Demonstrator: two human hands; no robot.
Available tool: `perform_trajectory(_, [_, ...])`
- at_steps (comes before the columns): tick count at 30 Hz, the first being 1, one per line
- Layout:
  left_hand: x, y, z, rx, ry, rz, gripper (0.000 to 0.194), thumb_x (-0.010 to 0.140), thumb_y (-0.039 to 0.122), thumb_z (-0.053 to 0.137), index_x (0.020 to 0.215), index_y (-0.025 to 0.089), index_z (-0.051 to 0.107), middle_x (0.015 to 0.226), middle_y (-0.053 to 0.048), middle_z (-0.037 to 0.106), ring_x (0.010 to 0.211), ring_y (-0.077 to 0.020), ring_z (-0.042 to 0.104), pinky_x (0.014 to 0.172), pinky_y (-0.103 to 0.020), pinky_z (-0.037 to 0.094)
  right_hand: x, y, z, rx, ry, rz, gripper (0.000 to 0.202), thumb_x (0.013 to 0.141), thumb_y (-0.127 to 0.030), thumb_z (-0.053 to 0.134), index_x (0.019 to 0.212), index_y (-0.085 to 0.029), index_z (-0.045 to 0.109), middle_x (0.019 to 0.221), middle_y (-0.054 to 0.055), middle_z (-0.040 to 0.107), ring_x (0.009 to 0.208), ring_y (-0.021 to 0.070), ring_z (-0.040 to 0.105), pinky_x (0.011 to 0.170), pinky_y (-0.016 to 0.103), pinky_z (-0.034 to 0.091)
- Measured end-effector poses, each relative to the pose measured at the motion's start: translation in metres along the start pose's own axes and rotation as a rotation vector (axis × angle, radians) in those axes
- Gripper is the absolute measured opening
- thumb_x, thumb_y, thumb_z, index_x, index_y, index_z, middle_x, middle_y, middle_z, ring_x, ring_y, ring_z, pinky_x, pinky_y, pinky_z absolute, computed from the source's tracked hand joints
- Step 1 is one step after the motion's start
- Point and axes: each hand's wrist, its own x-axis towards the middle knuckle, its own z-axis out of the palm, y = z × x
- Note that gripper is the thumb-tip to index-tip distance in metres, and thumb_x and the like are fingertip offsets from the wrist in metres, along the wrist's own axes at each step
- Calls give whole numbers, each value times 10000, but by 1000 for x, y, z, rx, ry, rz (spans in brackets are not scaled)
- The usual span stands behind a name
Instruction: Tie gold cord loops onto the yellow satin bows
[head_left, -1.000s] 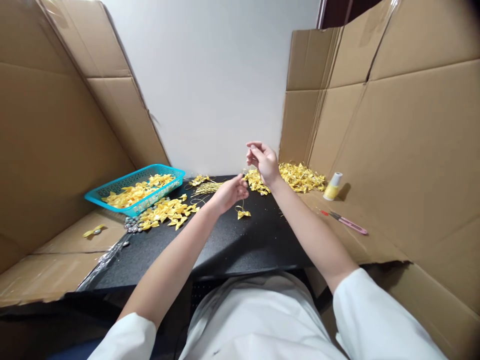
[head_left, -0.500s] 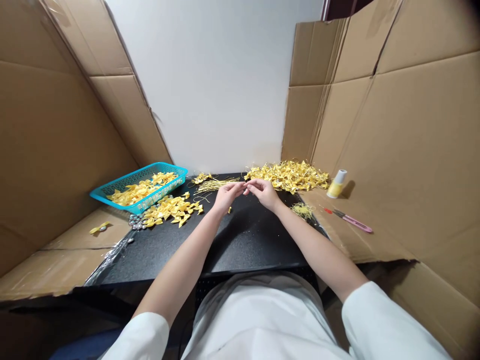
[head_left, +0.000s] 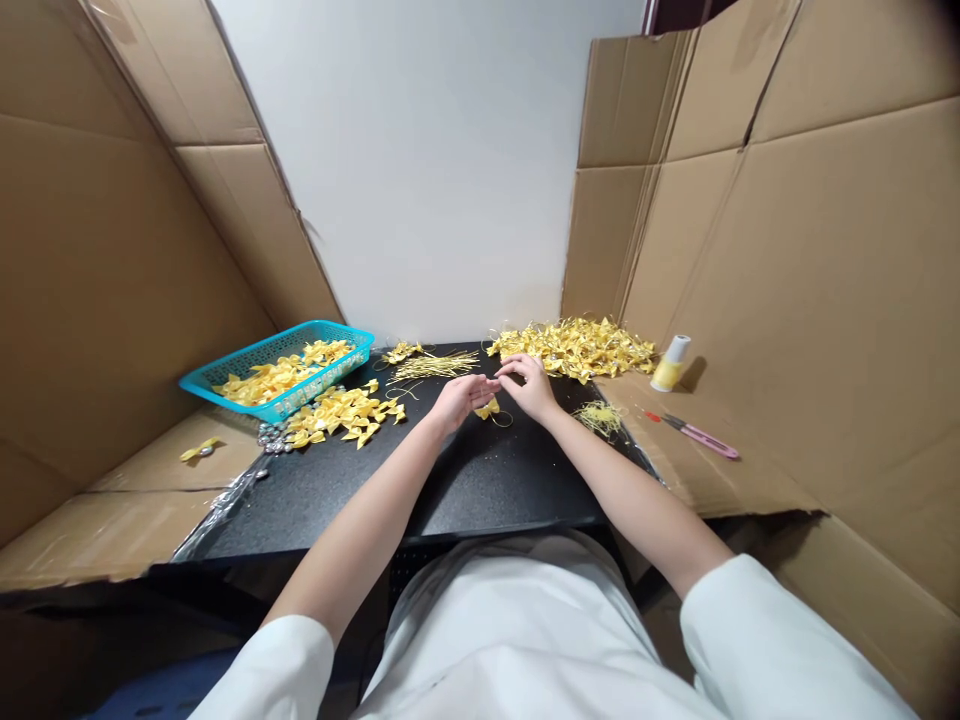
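Observation:
My left hand (head_left: 459,402) hovers over the black table with its fingers stretched out and the palm partly turned up. My right hand (head_left: 531,390) is beside it, fingers bent and thumb apart, the tips close to my left fingertips. I see nothing held between them. Just below my fingers is a yellow ribbon bow (head_left: 487,409) with a thin loop of cord trailing to its right; whether it rests on the table is hard to tell. A bundle of gold cords (head_left: 436,366) lies behind my left hand.
At left, a turquoise basket (head_left: 271,408) holds yellow bows, with loose bows (head_left: 349,415) and silvery beads (head_left: 275,438) near it. A heap of corded bows (head_left: 581,348) sits back right. Thread scraps (head_left: 600,418), a thread spool (head_left: 670,364) and pink-handled cutter (head_left: 703,437) are at right. Cardboard walls flank the table.
My hands have loosened from a close pinch, and the left fingers have straightened. The yellow bow with its cord now shows below them. The view has shifted slightly.

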Motion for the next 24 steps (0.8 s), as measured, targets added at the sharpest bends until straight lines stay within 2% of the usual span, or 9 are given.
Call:
perform_trajectory(3, [-1,3,1,-60,24,-44,95,782,158,618,708,104,643,756,-111,734,742,-171,702,861,-312,536,-6,-2,5,-85,-55,-60,146,728,-142,681,753,-259,763,1032,31,689,1001,243,549,944,435,434])
perform_trajectory(8, [-2,4,4,-126,16,-94,178,829,131,519,700,110,639,745,-106,729,745,-163,701,790,-267,549,-11,-2,13,-110,-18,-52,144,756,-168,682,805,-253,787,1022,43,687,982,239,529,917,414,448])
perform_trajectory(11, [-1,4,3,-144,4,-115,161,818,137,528,703,112,637,747,-97,726,746,-165,702,778,-263,553,-11,0,15,-113,-40,-32,131,779,-201,678,815,-262,788,1018,34,689,978,236,528,932,421,430])
perform_trajectory(15, [-1,5,2,-171,3,-129,97,784,134,568,707,127,625,703,-61,710,715,-164,700,810,-291,567,-11,4,16,-85,-28,24,220,850,-202,597,872,-301,792,1012,25,688,991,229,530,946,422,417])
perform_trajectory(19, [-1,5,2,-210,7,-156,147,796,114,522,679,144,606,624,-31,679,664,-148,689,799,-281,576,-11,7,17,-89,-7,15,203,829,-215,643,922,-322,789,993,30,687,981,238,533,936,430,423])
perform_trajectory(24, [0,1,0,-137,-52,-182,140,796,128,509,754,123,643,717,-77,718,771,-170,710,792,-265,561,-9,8,17,-95,-103,-38,220,844,-282,657,1028,-334,766,1047,47,677,988,244,525,921,439,426])
